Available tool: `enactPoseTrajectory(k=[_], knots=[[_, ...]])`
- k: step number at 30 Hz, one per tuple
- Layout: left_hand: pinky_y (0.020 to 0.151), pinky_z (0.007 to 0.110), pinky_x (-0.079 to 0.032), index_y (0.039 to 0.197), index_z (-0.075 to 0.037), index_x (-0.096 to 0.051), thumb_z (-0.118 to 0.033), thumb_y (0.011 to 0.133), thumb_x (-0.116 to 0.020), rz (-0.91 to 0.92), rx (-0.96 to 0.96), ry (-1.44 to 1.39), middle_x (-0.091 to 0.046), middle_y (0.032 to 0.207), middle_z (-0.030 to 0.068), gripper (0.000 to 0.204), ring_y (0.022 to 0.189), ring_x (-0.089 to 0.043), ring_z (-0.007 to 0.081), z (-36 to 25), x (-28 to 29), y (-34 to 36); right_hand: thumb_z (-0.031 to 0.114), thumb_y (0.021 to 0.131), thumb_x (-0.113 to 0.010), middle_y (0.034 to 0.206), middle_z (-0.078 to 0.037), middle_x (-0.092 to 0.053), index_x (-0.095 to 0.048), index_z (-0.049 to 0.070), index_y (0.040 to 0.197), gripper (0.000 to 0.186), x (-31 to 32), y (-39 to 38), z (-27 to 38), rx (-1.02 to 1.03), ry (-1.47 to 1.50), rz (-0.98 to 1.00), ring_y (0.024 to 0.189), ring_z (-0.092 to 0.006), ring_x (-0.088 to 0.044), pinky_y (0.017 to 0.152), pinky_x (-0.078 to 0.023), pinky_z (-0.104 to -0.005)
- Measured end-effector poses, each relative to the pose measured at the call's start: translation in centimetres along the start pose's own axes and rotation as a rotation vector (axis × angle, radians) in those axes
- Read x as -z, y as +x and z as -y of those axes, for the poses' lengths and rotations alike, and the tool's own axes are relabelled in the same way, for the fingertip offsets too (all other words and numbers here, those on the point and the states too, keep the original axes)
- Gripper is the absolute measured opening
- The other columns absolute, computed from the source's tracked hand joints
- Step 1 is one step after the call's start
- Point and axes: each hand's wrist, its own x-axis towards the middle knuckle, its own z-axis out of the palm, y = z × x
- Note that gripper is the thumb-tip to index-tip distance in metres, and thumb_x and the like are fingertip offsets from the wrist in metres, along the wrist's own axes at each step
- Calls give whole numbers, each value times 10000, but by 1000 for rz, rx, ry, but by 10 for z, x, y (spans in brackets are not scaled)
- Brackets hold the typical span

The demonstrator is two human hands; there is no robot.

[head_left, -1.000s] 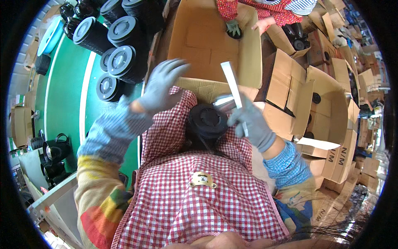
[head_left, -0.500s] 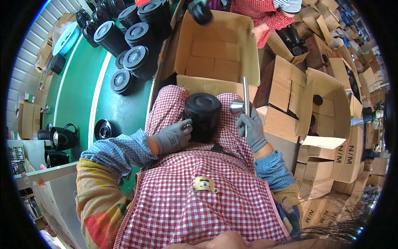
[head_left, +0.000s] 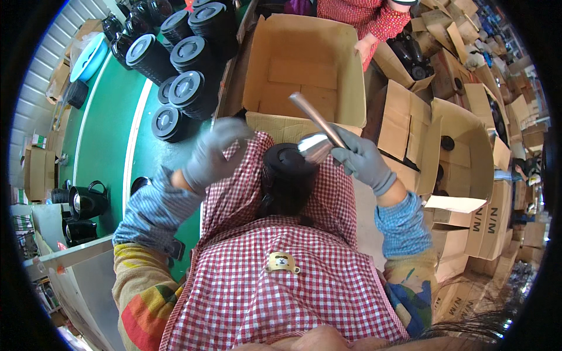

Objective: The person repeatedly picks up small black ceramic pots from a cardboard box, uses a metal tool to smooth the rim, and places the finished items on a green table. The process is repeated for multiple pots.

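R hand, grey-gloved, is closed round a shiny metal tool w/ a long handle angled up-left and a wider cone-like end pointing down; that end sits just over / maybe touching the lid of a black pot resting upright in the person's lap on the red-check apron. L hand, also grey-gloved, is raised just left of the pot, fingers loosely curled & partly spread, holding nothing, not touching the pot. Right ahead of the pot is an open cardboard box, flaps up. To the left, on the green worktop, a cluster of black lidded pots packed close. Another person in red-check at the box's far side. More open cartons stacked on the right.
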Motion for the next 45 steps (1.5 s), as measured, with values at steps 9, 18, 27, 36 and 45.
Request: enactPoseTrajectory(k=[9, 18, 27, 36, 45], knots=[[960, 436, -530, 1226, -18, -694, -163, 981, -658, 475, 81, -103, -698, 1159, 180, 288, 1088, -656, 346, 62, -38, 72, 267, 963, -605, 937, -146, -703, -547, 94, 1442, 512, -14, 64, 28, -170, -282, 343, 799, -291, -664, 767, -522, -409], [989, 423, -535, 1223, -102, -734, -241, 1013, -632, 661, 169, -276, -719, 1163, 132, 272, 1105, -658, 317, 97, -62, 81, 344, 990, -520, 987, -260, -679, -523, 96, 1230, 345, -10, 71, 37, -149, -530, 485, 877, -438, -674, 787, -512, -523], [913, 428, -554, 1127, -54, -764, -308, 1035, -542, 803, 312, -508, -744, 983, 172, 350, 929, -703, 336, 108, -62, 93, 442, 1022, -523, 864, -239, -689, -474, 2, 1388, 575, -20, 61, 32, -118, -557, 485, 773, -389, -708, 688, -551, -493], [753, 440, -553, 967, -52, -777, -351, 975, -555, 741, 281, -359, -721, 845, 191, 372, 782, -693, 369, 111, -90, 96, 498, 1016, -458, 1664, -174, -259, -338, 150, 1604, 693, -37, 59, 11, 356, -538, 260, 1551, -382, -186, 1249, -42, -555], [612, 390, -518, 800, -26, -746, -280, 951, -601, 753, 327, -506, -669, 689, 142, 329, 611, -654, 291, 121, -130, 105, 344, 1042, -432, 943, -82, -659, -453, 36, 1524, 572, -58, 83, 26, 476, -161, 592, 931, -249, -608, 1062, -349, -484]])
